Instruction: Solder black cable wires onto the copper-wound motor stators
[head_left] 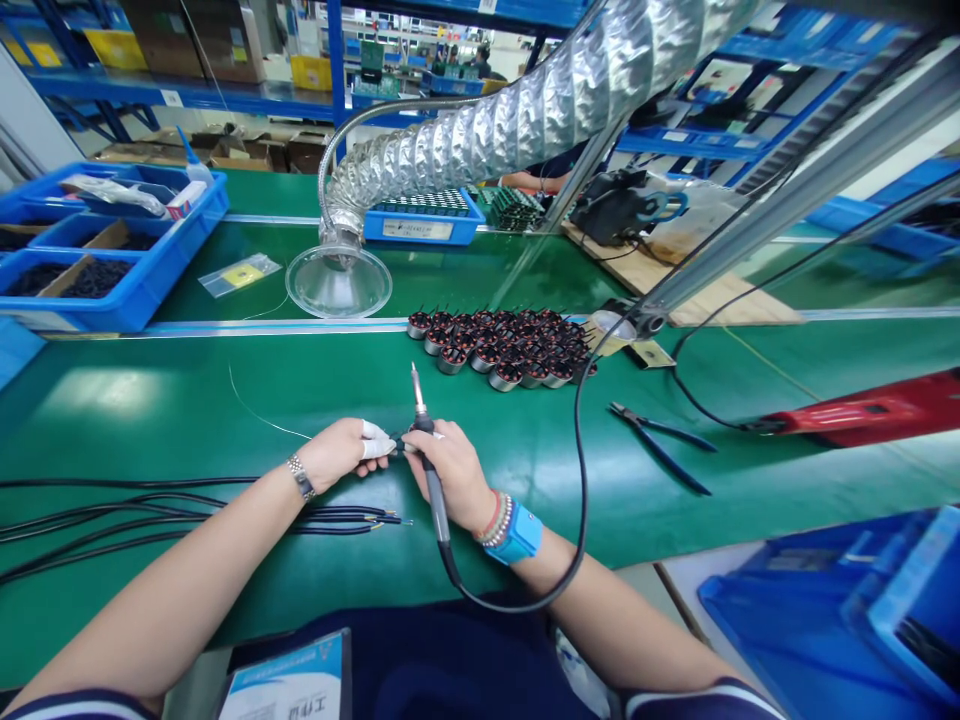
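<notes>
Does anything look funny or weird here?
Yes. The left hand has white wrapping on its fingers, while the right hand, holding the soldering iron, has none. It looks like a bandage, but I cannot tell what it is.

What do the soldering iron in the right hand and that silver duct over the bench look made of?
The soldering iron shows a bright metal tip and shaft, probably plated steel, and a matte dark grip, likely plastic or rubber. The fume duct looks like aluminium foil: shiny, crinkled and ribbed. Its clear hood looks like transparent plastic, though glass can't be ruled out.
</notes>
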